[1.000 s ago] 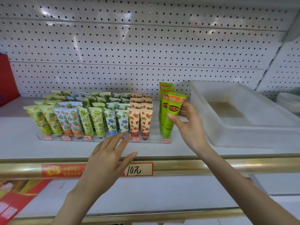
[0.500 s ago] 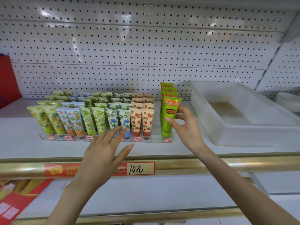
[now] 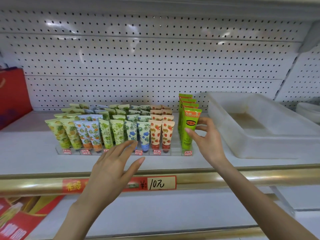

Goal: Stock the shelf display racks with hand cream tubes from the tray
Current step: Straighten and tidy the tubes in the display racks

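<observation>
The right hand [image 3: 207, 141] is pinching the green tube [image 3: 190, 118] at mid-body, thumb in front, fingers behind, standing it in the clear rack [image 3: 175, 150] just left of its palm. The tube is looking light, soft-walled and glossy, so a gentle pinch across the flat faces probably suits it. The left hand [image 3: 112, 168] is hovering open.

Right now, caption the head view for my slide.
Right hand pinches the front green tube in the rack; left hand hovers open near floral tubes.

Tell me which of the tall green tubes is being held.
The front green tube of the row: the right grip pinches it, while the three behind stand untouched.
</observation>
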Motion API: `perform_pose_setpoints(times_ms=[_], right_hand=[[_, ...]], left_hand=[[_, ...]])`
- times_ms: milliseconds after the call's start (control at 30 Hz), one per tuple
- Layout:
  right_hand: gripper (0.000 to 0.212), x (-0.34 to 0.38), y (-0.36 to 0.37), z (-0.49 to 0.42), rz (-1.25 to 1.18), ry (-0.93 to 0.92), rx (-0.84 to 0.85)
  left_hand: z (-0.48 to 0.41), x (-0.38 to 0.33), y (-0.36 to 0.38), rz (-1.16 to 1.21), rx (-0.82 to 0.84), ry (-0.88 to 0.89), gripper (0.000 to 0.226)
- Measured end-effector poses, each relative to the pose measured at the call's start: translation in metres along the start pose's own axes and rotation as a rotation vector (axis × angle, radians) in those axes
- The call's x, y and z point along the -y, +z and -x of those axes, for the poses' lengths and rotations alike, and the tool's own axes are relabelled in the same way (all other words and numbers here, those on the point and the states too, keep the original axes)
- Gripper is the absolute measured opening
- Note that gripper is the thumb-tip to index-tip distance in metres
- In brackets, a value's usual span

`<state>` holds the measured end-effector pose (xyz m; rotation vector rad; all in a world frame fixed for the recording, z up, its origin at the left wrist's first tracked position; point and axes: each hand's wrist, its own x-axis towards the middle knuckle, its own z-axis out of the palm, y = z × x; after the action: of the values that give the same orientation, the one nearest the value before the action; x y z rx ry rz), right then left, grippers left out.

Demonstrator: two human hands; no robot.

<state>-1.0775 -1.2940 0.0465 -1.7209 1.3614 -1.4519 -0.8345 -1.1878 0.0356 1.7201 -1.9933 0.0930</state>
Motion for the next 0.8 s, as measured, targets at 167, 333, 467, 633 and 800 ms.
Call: perform_pose_setpoints(times_ms=[167,333,467,633,800], right_hand=[[0.042,0.007,0.001,0.006,0.016,-0.087,-0.157],[0.038,0.034,0.003,0.013,0.094,-0.434,-0.257],[0.034,0.064,0.006,0.004,0.083,-0.554,-0.164],[0.014,0.097,0.007,-0.037,0.107,-0.463,0.153],[0.011,0.108,0.016,-0.091,0.196,-0.348,0.436]], left_hand=[[0.003,0.014,-0.013,0.038,-0.017,0.001,0.063],[-0.003,0.025,-0.034,0.13,-0.061,0.019,0.065],[-0.024,0.031,-0.05,0.216,-0.078,0.025,0.063],[-0.064,0.028,-0.071,0.323,-0.107,0.029,0.049],[-0.11,0.028,-0.075,0.327,-0.087,0.009,0.032]])
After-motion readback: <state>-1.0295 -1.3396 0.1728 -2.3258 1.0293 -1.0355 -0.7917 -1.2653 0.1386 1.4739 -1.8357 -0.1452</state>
